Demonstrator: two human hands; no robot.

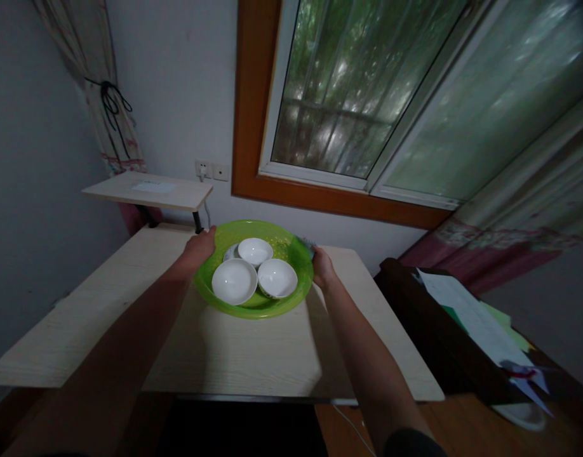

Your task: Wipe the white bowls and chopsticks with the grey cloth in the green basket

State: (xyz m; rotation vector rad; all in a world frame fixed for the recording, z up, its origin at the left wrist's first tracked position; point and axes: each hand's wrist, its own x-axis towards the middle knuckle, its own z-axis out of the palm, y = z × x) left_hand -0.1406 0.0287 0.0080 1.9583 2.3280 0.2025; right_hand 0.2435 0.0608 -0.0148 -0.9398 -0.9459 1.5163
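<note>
A round green plastic basin (253, 312) is over the light wooden table, gripped at its rim from both sides. My left hand (201, 246) is closed on the left rim, and my right hand (322, 266) is closed on the right rim. Inside lie several white dishes: a front left bowl (234, 282), a front right bowl (277, 279) and a back bowl (256, 251). Part of another white dish (231, 252) shows beneath them at the left. Whether the basin touches the tabletop, I cannot tell. Something green and dark (301, 249) is at the basin's right rim near my right fingers.
The table (253, 365) carries a small raised shelf (177, 197) at its back left, with a paper (154, 187) on it. A wall socket (204, 169) with a cord is behind. To the right, a dark piece of furniture (410, 317) holds papers (472, 311). A window (348, 95) fills the wall ahead.
</note>
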